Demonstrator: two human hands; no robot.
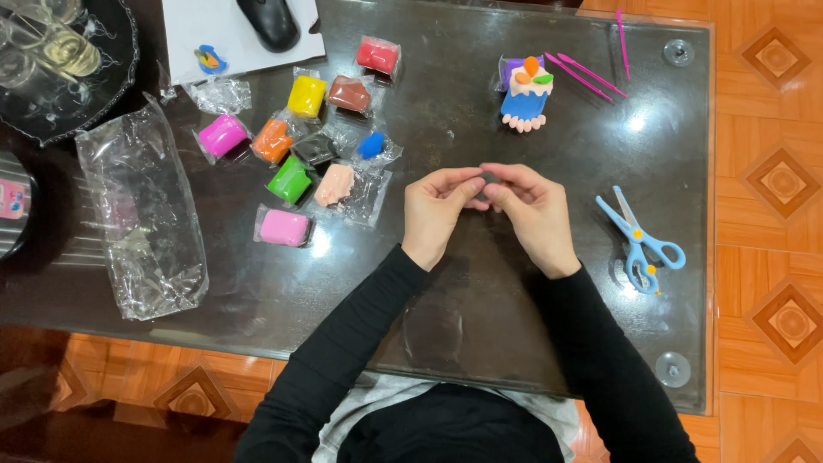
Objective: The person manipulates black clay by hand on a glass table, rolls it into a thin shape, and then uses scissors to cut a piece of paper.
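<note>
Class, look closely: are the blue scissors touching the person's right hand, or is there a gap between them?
Apart. The head view shows the blue scissors lying on the glass table beside the right hand, with bare dark glass between them.

A dark glass-topped table (480, 343) carries wrapped clay blocks (291, 141) at upper left, an empty plastic bag (141, 214) at left, blue scissors (639, 240) at right, and a clay figure (525, 94) with pink tools (587, 75) at top.

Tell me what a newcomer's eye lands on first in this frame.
Probably the cluster of bright clay blocks in clear wrappers, spread left of centre on the dark glass table. Next, the left hand and right hand meeting mid-table, pinching a small dark piece between the fingertips. A colourful clay figure stands beyond the hands, and blue scissors lie to their right.
</note>
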